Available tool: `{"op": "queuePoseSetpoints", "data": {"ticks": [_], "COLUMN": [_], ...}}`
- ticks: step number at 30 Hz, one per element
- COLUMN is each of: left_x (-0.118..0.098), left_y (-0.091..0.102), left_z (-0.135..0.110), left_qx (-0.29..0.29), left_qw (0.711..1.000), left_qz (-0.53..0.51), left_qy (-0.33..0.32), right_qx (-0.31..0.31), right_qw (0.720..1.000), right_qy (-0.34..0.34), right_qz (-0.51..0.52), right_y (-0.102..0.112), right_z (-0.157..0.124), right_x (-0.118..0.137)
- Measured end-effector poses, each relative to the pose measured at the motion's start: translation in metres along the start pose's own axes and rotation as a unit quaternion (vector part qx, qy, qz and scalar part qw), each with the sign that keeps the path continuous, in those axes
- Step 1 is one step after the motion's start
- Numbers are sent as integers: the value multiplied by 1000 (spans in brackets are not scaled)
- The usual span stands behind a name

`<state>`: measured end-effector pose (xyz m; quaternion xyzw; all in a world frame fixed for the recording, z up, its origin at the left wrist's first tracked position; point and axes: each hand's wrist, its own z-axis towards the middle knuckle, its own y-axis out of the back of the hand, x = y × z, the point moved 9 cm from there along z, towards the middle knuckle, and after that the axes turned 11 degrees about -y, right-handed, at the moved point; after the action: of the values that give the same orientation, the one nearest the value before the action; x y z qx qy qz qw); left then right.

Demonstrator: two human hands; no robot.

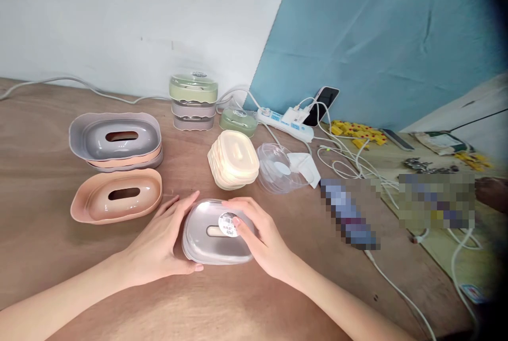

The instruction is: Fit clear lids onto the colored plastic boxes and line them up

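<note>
In front of me on the table is a grey oval box with a clear lid, a slot in its top and a round printed sticker. My left hand cups its left end, fingers behind and thumb along the near edge. With my right hand I grip the right side; the thumb presses on the sticker and the fingers lie over the far edge. An orange slotted oval shell lies left of my left hand. Beyond the box stands a stack of cream pieces.
Nested grey and orange shells lie behind the orange one. Green and grey boxes are stacked by the wall, beside a green box. Clear lids, a power strip, a phone and loose cables occupy the right.
</note>
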<state>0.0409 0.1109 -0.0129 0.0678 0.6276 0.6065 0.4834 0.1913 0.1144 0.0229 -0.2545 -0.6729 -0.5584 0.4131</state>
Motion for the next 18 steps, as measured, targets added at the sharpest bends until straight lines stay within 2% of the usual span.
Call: {"op": "queuePoseSetpoints", "data": {"ticks": [5, 10, 14, 18], "left_x": [-4, -4, -3, -3], "left_y": [2, 1, -2, -3], "left_z": [1, 0, -1, -1], "left_qx": [-11, -8, -7, -55], "left_qw": [1000, 1000, 1000, 998], "left_qz": [2, 9, 15, 14], "left_qy": [-3, -21, -26, -34], "right_qx": [53, 49, 48, 51], "right_qw": [989, 966, 952, 944], "right_qy": [40, 81, 60, 39], "right_qz": [-129, -239, -297, -324], "right_y": [-8, -15, -20, -26], "right_z": [-3, -11, -13, -14], "right_x": [10, 12, 13, 12]}}
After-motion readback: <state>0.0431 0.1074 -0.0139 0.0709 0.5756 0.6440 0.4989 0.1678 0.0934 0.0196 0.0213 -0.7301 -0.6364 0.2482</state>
